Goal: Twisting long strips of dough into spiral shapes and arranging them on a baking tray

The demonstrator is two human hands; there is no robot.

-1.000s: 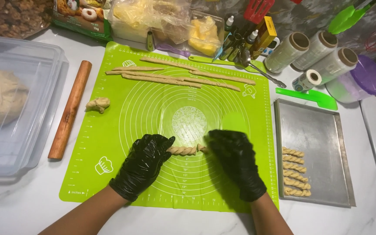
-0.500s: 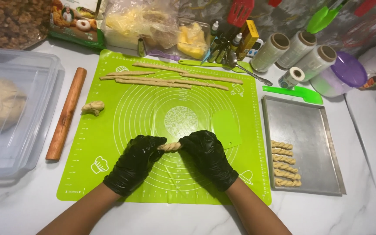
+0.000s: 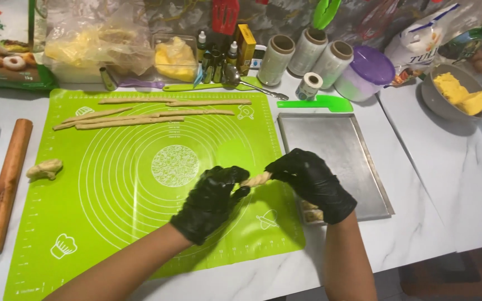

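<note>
Both my hands wear black gloves. My left hand (image 3: 210, 202) and my right hand (image 3: 309, 181) pinch the two ends of a short twisted dough stick (image 3: 256, 179), lifted just above the right edge of the green silicone mat (image 3: 112, 200). The stick hangs close to the left rim of a metal baking tray (image 3: 336, 145). More twisted sticks (image 3: 311, 210) lie on the tray's near end, mostly hidden under my right wrist. Several long dough ropes (image 3: 135, 116) lie across the far part of the mat.
A wooden rolling pin (image 3: 5, 184) and a small dough lump (image 3: 44, 169) lie at the left. Bottles, film rolls (image 3: 307, 53), a purple-lidded tub (image 3: 364, 72), a green scraper (image 3: 316, 102) and bags line the back. A bowl of yellow blocks (image 3: 458, 95) stands far right.
Both hands have lifted the twisted dough stick off the mat's middle and carried it right, to the tray's edge. The view has swung right, so the dough container at left is out of frame.
</note>
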